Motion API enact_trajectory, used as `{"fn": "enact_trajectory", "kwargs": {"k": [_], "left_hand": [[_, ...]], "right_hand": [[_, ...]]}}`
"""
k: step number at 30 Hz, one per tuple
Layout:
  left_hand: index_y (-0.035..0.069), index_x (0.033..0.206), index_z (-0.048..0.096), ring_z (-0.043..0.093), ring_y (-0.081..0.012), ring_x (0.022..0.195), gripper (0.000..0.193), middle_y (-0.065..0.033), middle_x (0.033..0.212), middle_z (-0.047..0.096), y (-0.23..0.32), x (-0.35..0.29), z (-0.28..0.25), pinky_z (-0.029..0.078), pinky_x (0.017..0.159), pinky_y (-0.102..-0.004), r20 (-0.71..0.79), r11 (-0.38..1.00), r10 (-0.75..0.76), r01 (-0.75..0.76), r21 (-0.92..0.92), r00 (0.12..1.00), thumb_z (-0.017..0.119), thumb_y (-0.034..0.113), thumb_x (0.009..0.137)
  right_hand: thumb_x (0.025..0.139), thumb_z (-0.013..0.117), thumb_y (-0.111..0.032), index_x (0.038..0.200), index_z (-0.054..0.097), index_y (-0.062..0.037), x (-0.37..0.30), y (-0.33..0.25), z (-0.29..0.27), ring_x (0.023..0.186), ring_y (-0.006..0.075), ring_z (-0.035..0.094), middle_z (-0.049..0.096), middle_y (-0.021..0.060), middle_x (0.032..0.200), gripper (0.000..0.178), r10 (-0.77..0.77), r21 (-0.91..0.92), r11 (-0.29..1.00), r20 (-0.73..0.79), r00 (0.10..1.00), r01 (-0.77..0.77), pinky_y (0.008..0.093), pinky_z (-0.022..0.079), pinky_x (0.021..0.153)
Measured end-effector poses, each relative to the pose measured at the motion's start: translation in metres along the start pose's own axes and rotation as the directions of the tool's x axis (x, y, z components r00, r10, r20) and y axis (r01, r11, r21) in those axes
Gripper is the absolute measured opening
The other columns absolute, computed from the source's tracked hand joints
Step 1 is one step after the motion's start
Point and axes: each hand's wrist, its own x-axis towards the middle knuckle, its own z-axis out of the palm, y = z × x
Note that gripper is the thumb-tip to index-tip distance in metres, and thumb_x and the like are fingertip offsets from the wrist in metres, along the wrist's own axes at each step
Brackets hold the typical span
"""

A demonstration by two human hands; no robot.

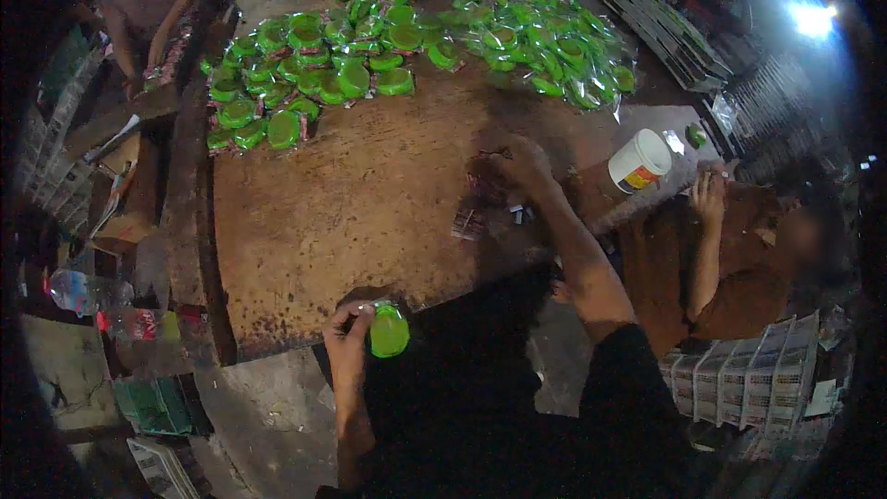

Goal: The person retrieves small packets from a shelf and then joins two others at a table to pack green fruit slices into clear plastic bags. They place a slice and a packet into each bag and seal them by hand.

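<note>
— Inspector: State of the left hand [349,337]?
— Onlooker: Fingers closed in a pinch on a green round packet [389,331], held at the near edge of the wooden table [370,212].
— Inspector: Right hand [517,162]?
— Onlooker: Stretched out over the tabletop, resting by a small dark packet [484,177]. Too dim to tell whether the fingers are open or closed.
— Inspector: Surroundings?
— Onlooker: A heap of green packets [323,65] covers the far side, with a clear bag of more [554,46] beside it. A white tub [638,161] stands at the right edge, near a seated person's hand [710,192].
</note>
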Motion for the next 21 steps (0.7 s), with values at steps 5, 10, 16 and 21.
{"fn": "enact_trajectory", "kwargs": {"k": [5,10,16,21], "left_hand": [[-0.001,0.106,0.076,0.066,-0.0139,0.093,0.017,-0.0071,0.095,0.076,0.036,-0.009,0.009,0.050,0.090,-0.0296,0.074,0.977,0.082,-0.095,0.191,0.994,0.072,0.007,0.091],[-0.001,0.117,0.074,0.066,-0.0144,0.097,0.027,-0.0075,0.101,0.075,0.071,-0.031,0.048,0.050,0.093,-0.0303,0.198,0.912,0.317,-0.356,0.204,0.927,0.073,0.003,0.090],[0.001,0.122,0.070,0.066,-0.0126,0.098,0.033,-0.0051,0.102,0.073,0.092,-0.053,0.073,0.050,0.092,-0.0287,0.256,0.924,0.330,-0.366,0.109,0.909,0.073,0.002,0.090],[0.001,0.114,0.073,0.067,-0.0114,0.097,0.024,-0.0047,0.103,0.074,0.090,-0.061,0.074,0.051,0.089,-0.0281,0.263,0.927,0.339,-0.368,0.068,0.903,0.075,0.002,0.090]], "right_hand": [[0.093,0.071,-0.018,0.110,0.077,-0.0026,-0.062,-0.079,-0.037,0.091,0.0195,0.072,0.077,0.0118,0.097,0.024,0.031,0.275,0.961,-0.237,0.971,0.036,0.0341,0.055,0.084],[0.093,0.069,-0.009,0.105,0.077,-0.0017,-0.167,-0.168,-0.061,0.090,0.0158,0.069,0.076,0.0116,0.095,0.016,0.039,0.768,0.638,-0.106,0.994,0.057,0.0318,0.053,0.081],[0.087,0.076,-0.006,0.099,0.073,-0.0080,-0.198,-0.194,-0.069,0.085,0.0288,0.071,0.070,0.0109,0.093,0.013,-0.125,0.634,0.725,-0.263,0.957,0.269,0.0379,0.057,0.076],[0.087,0.077,-0.007,0.103,0.072,-0.0078,-0.210,-0.192,-0.071,0.085,0.0295,0.071,0.070,0.0118,0.100,0.017,-0.171,0.644,0.691,-0.295,0.940,0.328,0.0381,0.058,0.074]]}}
